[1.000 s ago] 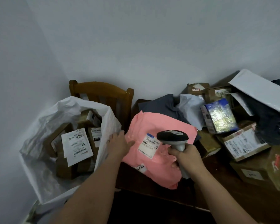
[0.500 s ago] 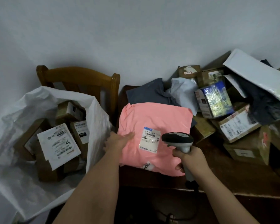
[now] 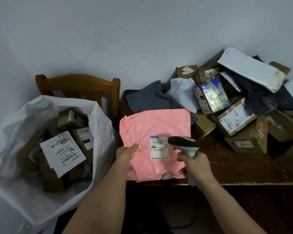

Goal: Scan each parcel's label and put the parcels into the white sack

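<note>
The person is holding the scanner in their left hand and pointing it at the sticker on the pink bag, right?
Not quite. The head view shows the scanner gripped in the right hand, not the left. The left hand holds the edge of the pink bag. The rest is right: the scanner points at the bag's white sticker.

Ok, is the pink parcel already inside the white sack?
No, the pink parcel lies on the table beside the white sack, with the left hand gripping its edge.
</note>
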